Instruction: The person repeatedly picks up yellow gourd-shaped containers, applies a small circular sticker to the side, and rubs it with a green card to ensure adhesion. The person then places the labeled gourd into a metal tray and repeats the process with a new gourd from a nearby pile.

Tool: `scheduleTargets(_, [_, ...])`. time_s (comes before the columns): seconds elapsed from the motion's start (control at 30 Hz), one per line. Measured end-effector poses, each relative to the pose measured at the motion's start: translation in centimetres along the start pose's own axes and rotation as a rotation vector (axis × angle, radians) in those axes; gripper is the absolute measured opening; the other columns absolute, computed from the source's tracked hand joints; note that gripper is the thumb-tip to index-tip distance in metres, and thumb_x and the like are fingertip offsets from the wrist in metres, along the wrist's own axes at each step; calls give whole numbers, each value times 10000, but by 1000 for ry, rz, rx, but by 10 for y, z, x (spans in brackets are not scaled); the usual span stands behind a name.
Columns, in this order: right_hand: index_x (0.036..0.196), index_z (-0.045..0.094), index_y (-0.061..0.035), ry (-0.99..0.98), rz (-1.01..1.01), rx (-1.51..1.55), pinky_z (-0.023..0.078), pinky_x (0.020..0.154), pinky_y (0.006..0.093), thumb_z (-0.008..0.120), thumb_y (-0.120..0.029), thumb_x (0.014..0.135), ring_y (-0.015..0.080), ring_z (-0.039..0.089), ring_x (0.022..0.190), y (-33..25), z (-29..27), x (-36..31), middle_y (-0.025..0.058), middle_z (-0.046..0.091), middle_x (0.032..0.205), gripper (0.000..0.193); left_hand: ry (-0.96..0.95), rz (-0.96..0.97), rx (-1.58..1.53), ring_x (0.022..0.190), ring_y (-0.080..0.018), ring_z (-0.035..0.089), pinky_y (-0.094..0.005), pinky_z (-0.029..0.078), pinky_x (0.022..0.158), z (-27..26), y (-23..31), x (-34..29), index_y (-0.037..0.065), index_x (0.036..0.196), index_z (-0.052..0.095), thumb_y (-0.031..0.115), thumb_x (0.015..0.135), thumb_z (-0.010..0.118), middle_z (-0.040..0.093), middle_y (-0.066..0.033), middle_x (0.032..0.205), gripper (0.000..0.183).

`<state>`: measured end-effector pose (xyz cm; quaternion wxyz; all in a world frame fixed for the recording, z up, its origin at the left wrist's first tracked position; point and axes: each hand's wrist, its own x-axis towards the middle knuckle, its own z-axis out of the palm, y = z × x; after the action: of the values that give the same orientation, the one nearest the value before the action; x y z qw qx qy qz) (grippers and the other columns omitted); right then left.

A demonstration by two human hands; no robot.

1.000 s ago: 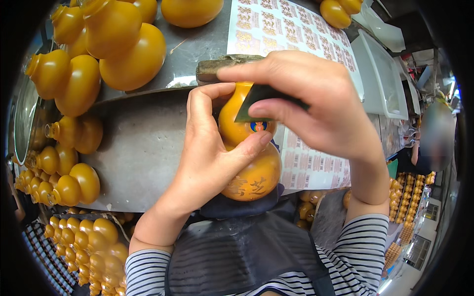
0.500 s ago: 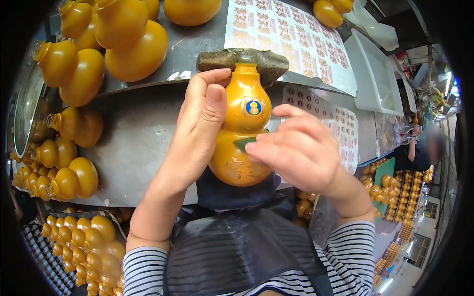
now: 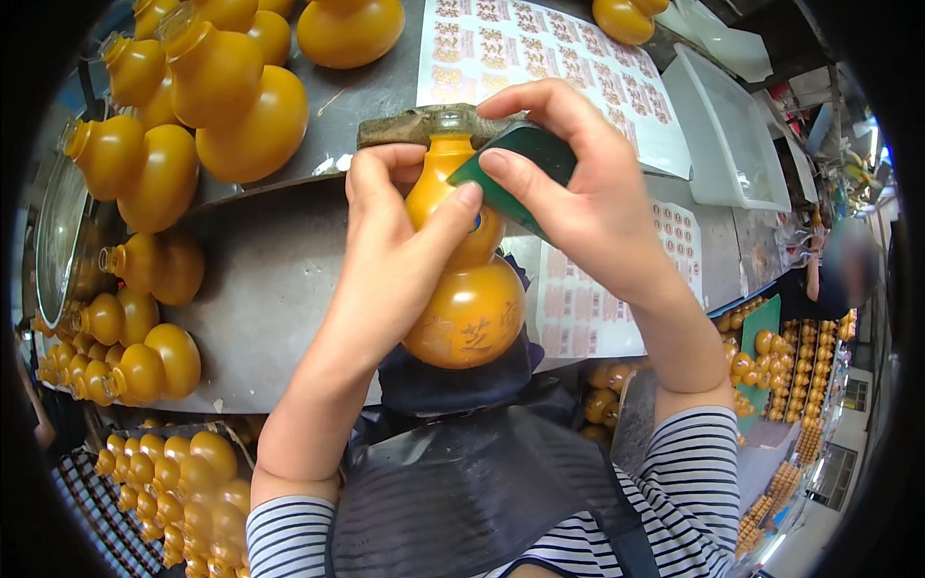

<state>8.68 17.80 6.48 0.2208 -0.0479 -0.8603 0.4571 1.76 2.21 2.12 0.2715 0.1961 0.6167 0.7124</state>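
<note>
A glossy yellow gourd-shaped glass bottle lies with its neck toward the far side, propped on a worn wooden rest. Its lower bulb sits over dark cloth and bears dark written characters. My left hand is closed round the upper bulb and neck, thumb across the front. That thumb partly covers a small blue round decal. Between thumb and fingers, my right hand pinches a flat green scraper. One corner of the scraper is at the bottle's neck, close to the left thumb.
Several yellow gourd bottles stand on the metal bench at left, and more fill a rack at lower left. Printed decal sheets lie beyond and right of my hands. Farther right are a white plastic tray and another person.
My right hand has gone from the lower bulb up to the neck with the scraper. The left thumb has come down onto the bottle, which has turned, shifting the decal rightward round it.
</note>
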Motion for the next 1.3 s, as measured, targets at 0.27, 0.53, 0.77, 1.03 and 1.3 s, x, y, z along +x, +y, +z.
scheduleTargets(0.27, [978, 618, -24, 138, -342, -255, 520, 697, 314, 674, -68, 810, 238, 653, 788, 3, 0, -1, 109, 649, 891, 183, 45, 32, 56, 1094, -215, 506, -337, 423, 962, 1, -10, 3, -10, 1216, 422, 197, 971, 538, 474, -160, 1184, 341])
scheduleTargets(0.53, [874, 682, -55, -20, -594, -306, 498, 658, 330, 731, -123, 698, 219, 625, 766, -5, 16, -47, 63, 658, 847, 194, -21, -57, -190, 1116, -157, 516, -286, 438, 929, -7, 2, -6, 5, 1291, 458, 519, 1016, 376, 541, -115, 1194, 589])
scheduleTargets(0.77, [931, 625, -10, 89, -181, -156, 507, 669, 376, 699, -142, 817, 338, 640, 759, 11, 12, 6, 165, 653, 811, 189, 4, 64, 24, 1124, -195, 491, -311, 415, 972, -2, -9, -2, -44, 1269, 409, 376, 942, 633, 487, -148, 1212, 577])
scheduleTargets(1.03, [742, 583, -161, 213, -715, -371, 448, 693, 322, 606, -172, 714, 183, 573, 812, 5, 36, -52, -24, 541, 747, 38, -43, -20, -222, 1058, -130, 556, -293, 487, 891, -12, -3, 1, 7, 1270, 499, 246, 1041, 445, 558, -69, 1153, 335])
scheduleTargets(1.3, [788, 651, -72, 268, -729, -569, 488, 690, 380, 612, -172, 716, 209, 614, 884, -13, 34, -38, 39, 619, 780, 129, -166, -43, 12, 1204, -209, 526, -336, 406, 1033, -80, -42, 13, 34, 1414, 406, 264, 1029, 408, 520, -91, 1349, 448])
